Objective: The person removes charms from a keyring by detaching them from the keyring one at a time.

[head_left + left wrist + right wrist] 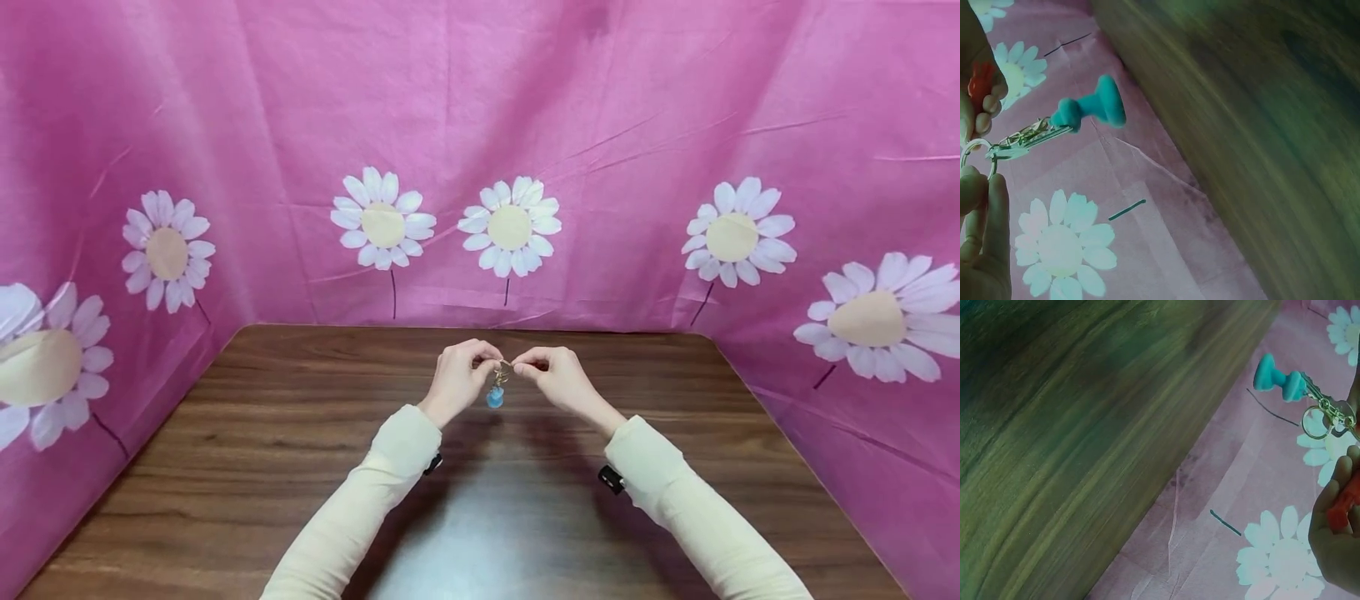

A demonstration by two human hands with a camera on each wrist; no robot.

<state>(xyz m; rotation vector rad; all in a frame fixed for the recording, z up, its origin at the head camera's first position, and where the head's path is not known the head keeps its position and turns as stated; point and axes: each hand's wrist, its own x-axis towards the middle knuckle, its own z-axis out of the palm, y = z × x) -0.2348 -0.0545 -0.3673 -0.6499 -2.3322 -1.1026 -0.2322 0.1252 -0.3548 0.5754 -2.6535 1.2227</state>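
In the head view my left hand (pixel 456 379) and right hand (pixel 561 379) meet above the far part of the table. My left fingertips pinch a metal key ring (pixel 993 169), seen close up in the left wrist view. From it hangs a teal-blue charm (pixel 1088 107), wide at one end, beside a gold-coloured chain (pixel 1029 132) and a flat, key-like metal piece (pixel 1010 152). A second, loose ring (pixel 1316 436) dangles among the metal parts. Curled right fingers hold a small red-orange figure (pixel 1339 515), partly hidden in the palm, while that hand's fingertips are at the key ring.
Below the hands spreads a brown wood-grain table (pixel 300 433). A pink cloth (pixel 637 100) printed with white daisies stands round its back and sides. Both sleeves are pale, and a dark wrist device (pixel 611 479) shows under the right one.
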